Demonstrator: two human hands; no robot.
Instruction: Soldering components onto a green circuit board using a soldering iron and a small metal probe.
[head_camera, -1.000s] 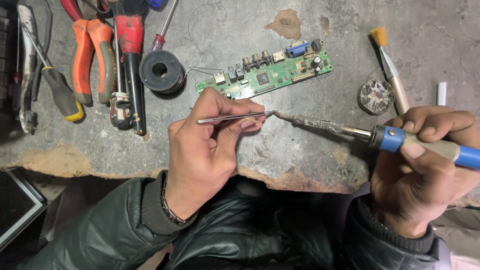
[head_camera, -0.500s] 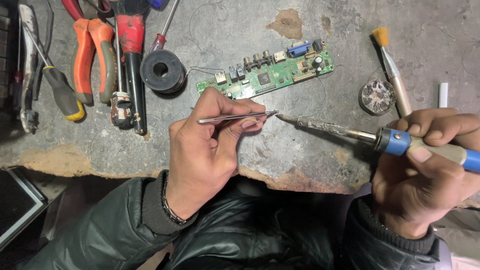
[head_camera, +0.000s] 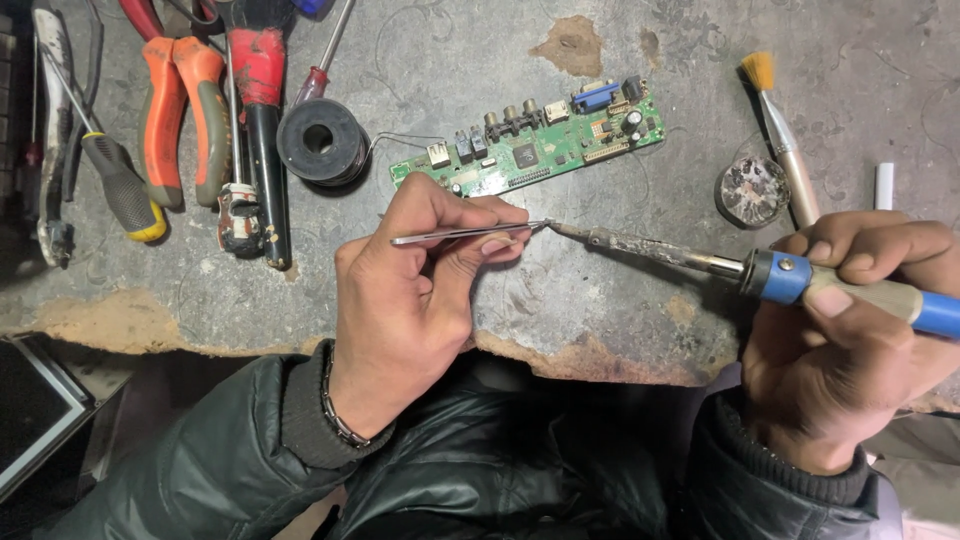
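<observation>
Steel-thin silver tweezers (head_camera: 460, 236), light and springy, sit pinched at mid-length in my left hand (head_camera: 410, 300) above the grey desk (head_camera: 600, 300), tips meeting the blue-handled soldering iron (head_camera: 700, 258) gripped in my right hand (head_camera: 840, 340).

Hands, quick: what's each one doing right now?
Left hand: closed, pinching the metal tweezers.
Right hand: closed around the soldering iron, whose tip meets the tweezer points.

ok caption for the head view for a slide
Left hand holds tweezers to a soldering iron tip held by the right hand, near a green circuit board.
</observation>
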